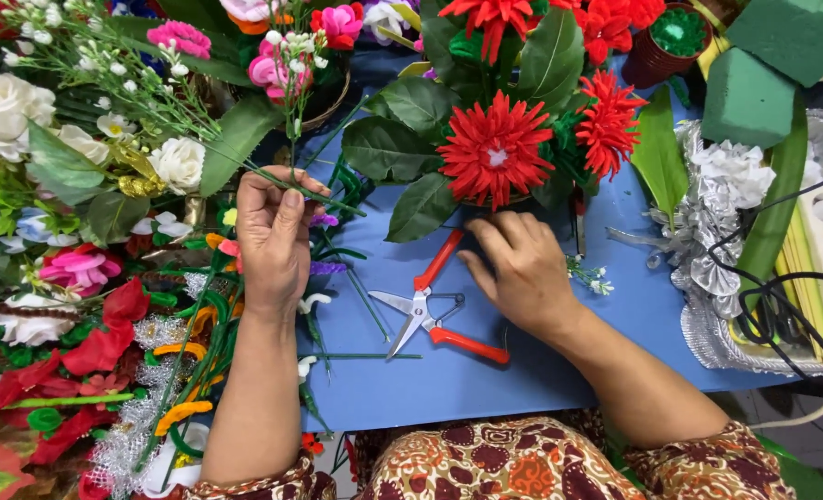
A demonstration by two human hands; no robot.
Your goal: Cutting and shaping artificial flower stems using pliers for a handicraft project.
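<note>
I'm pinching a thin green flower stem (311,190) in my left hand (274,239), fingers closed round it near its lower part; the stem is running up-left to a sprig of small pink and white buds (286,56). My right hand (521,268) is lying palm down on the blue table (523,370), fingers loosely curled and gripping nothing, fingertips touching the upper red handle of the red-handled pruning shears (430,315). The shears are lying flat between my hands, blades open and pointing down-left, handles spread to the right. Just above my right hand, a bunch of red artificial flowers (495,148) with broad green leaves is standing. Left of my left arm, a heap of loose artificial flowers and tinsel (106,306) is covering the table edge. To the right, crumpled silver foil wrapping (712,268) is lying, with green floral foam blocks (749,93) above it. Cut green stem bits (365,356) are lying near the shear blades.
</note>
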